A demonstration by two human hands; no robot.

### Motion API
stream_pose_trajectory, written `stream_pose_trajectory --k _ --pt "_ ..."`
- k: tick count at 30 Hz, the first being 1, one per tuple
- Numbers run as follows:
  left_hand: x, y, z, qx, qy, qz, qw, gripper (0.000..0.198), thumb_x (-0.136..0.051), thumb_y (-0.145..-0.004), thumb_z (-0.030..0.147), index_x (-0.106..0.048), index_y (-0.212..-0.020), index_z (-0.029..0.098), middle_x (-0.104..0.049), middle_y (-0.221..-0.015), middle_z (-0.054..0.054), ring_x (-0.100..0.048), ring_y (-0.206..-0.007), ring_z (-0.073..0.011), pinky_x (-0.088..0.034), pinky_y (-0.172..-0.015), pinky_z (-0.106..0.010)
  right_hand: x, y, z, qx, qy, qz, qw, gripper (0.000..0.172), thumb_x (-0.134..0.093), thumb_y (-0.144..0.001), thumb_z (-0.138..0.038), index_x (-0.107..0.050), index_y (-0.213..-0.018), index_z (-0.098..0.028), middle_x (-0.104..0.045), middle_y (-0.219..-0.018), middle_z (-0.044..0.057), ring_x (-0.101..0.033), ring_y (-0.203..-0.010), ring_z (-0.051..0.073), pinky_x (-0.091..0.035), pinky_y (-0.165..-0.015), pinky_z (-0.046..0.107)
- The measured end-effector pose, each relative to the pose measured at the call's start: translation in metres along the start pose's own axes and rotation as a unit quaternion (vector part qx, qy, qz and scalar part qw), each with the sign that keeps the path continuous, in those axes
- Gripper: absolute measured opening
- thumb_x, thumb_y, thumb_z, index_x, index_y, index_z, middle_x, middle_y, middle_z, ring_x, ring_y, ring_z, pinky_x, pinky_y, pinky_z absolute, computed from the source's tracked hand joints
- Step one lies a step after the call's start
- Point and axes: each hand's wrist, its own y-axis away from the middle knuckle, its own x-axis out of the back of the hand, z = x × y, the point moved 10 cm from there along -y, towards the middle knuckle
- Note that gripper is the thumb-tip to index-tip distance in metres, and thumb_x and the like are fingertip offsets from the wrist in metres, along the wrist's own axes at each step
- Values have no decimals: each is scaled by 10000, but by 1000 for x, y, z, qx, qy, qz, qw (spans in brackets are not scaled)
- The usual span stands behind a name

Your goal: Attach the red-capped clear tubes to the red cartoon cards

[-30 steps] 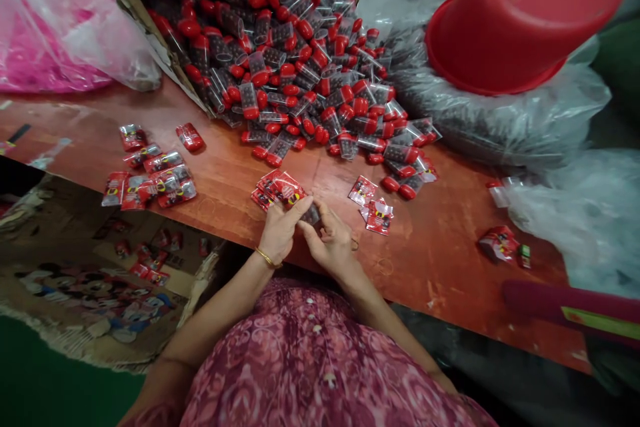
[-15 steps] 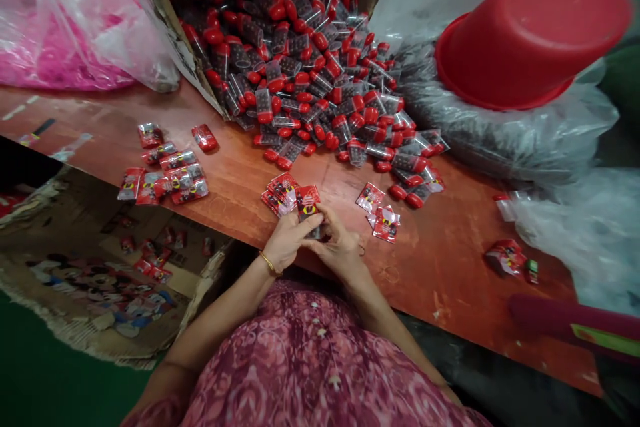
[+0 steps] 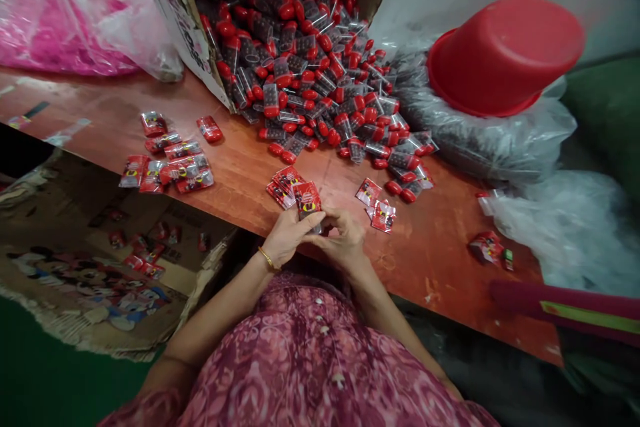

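A small red printed packet (image 3: 307,197), clear toward its lower end, is held upright just over the table's front edge. My left hand (image 3: 286,235), with a gold bangle at the wrist, grips it with the thumb across its front. Curled around its lower right side, my right hand (image 3: 346,235) has thumb and index finger at its edge; the exact contact is partly hidden. Right behind lies a fanned stack of flat red wrappers (image 3: 283,183). More loose wrappers (image 3: 383,215) rest to the right of my hands. Several finished-looking red packets (image 3: 183,167) lie in a cluster at the left.
A tipped carton (image 3: 200,57) spills a large heap of red-capped clear containers (image 3: 320,80) onto the table (image 3: 430,267). Below left stands an open cardboard box (image 3: 175,270) with several packets. A red bucket (image 3: 505,53) sits upside down on a plastic bag (image 3: 480,137).
The view has shifted slightly. My right index finger has bent and drawn back from the packet's upper right side toward its lower edge. My left hand keeps its grip.
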Motion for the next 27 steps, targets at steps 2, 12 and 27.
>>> stream_pose_trajectory --k 2,12,27 --pt "6 5 -2 -2 1 6 1000 308 -794 -558 333 -659 -741 124 -645 -698 -3 -571 -644 -101 -447 -627 -216 -4 3 0 -6 -1 -13 1000 495 -699 -706 -466 -591 -1090 -172 -687 -701 13 -617 -534 123 -508 -497 224" --pt "-2 14 -13 31 60 -39 997 337 -830 -503 315 -633 -711 136 -642 -685 11 -599 -641 -99 -469 -598 -195 4 5 -14 49 16 -78 996 393 -606 -798 -460 -646 -1097 -208 -726 -724 8 -643 -552 126 -527 -557 224" --pt "6 21 -30 80 15 -19 997 419 -778 -547 479 -646 -742 133 -650 -599 -10 -625 -576 -124 -507 -633 -251 -9 8 -24 115 104 -29 987 246 -520 -885 -350 -705 -815 -205 -686 -593 12 -628 -524 131 -562 -754 292"
